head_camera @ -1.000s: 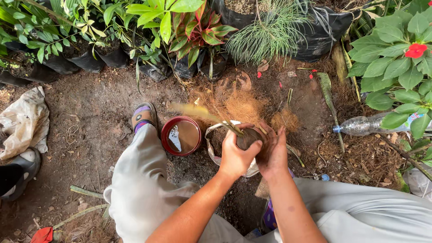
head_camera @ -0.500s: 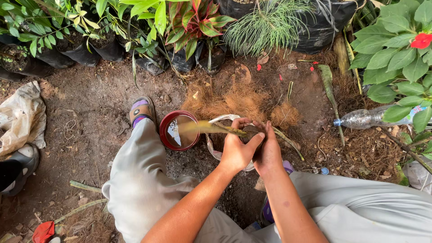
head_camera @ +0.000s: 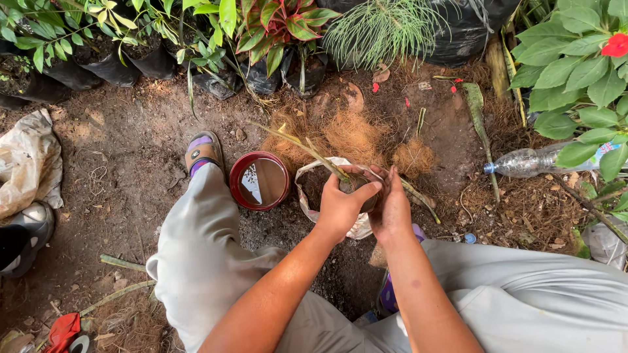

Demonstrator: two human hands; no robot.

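My left hand (head_camera: 341, 206) and my right hand (head_camera: 390, 208) are side by side over a white plastic bag (head_camera: 307, 189) filled with dark soil, on the ground between my knees. A thin plant cutting (head_camera: 307, 149) with a yellowish stem slants up and to the left out of the bag. Left thumb and fingers close around the base of that stem; my right hand presses against the soil and the bag's rim beside it. A red round bowl (head_camera: 259, 181) holding a little water lies just left of the bag.
A heap of brown coconut fibre (head_camera: 356, 134) lies behind the bag. Black nursery bags with plants (head_camera: 154, 55) line the back. A plastic bottle (head_camera: 523, 162) lies at right under a red-flowered shrub (head_camera: 582, 72). A crumpled white sack (head_camera: 26, 163) is at left.
The cutting, which earlier lay low across the bowl, now tilts higher out of the bag. Both hands stay at the bag's rim, and the view has shifted slightly.
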